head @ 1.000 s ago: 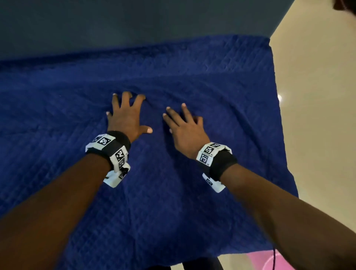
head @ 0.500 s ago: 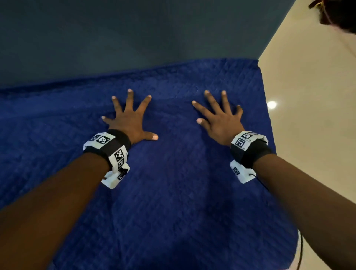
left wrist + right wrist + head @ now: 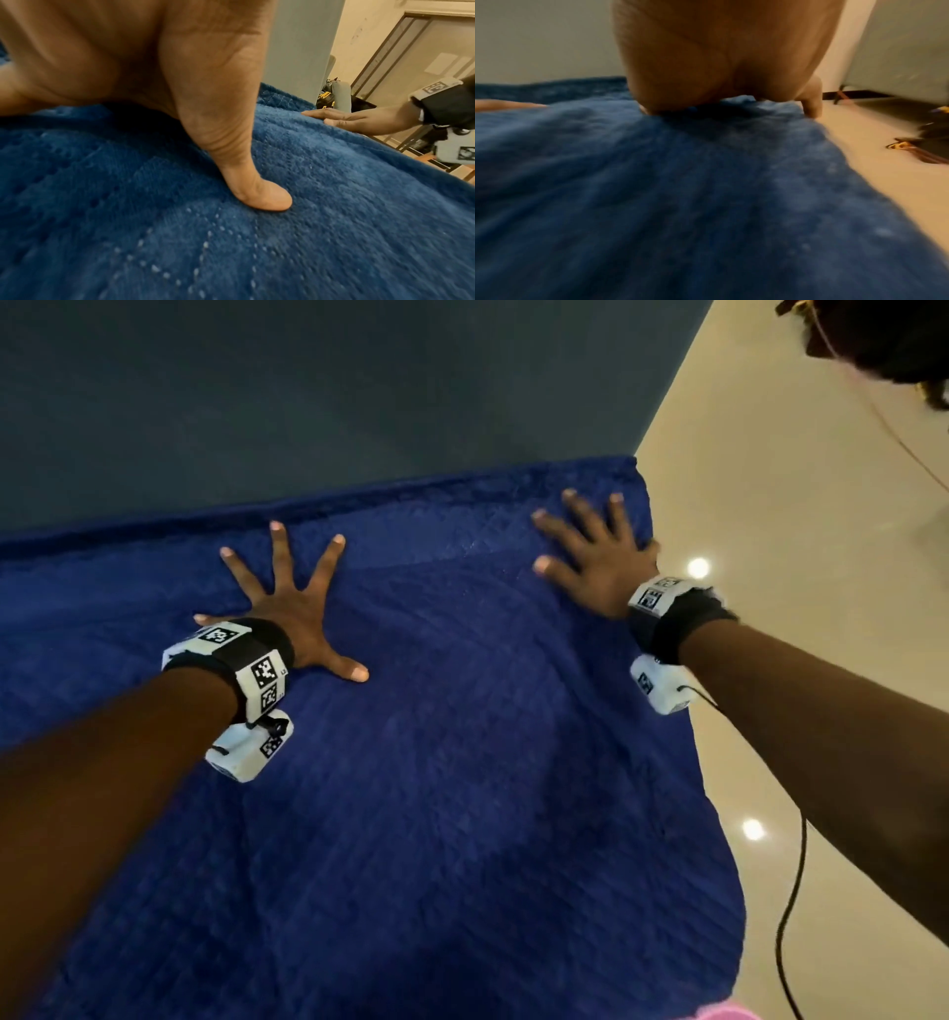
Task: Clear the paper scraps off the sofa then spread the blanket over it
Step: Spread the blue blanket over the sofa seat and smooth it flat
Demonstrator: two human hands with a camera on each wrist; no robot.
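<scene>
The blanket (image 3: 462, 788) is deep blue cloth, plush and fuzzy in the wrist views, quilted with fine stitched lines in a diamond pattern; it looks matt throughout. The floor (image 3: 821, 557) beside it is cream, smooth and glossy, mirroring round light spots. The wall (image 3: 308, 392) behind is flat, matt grey-blue. Each wrist carries a black fabric band (image 3: 683, 624) with white, hard-looking plastic marker blocks.

The blanket (image 3: 462, 788) is deep blue, quilted in a diamond grid of pale stitched dots. The sofa back (image 3: 308, 392) behind it is dull grey-blue. The floor (image 3: 821, 516) is glossy cream. Each wristband (image 3: 241, 660) is black with white blocks bearing black-and-white square codes. A thin cable (image 3: 791, 891) is black.
</scene>
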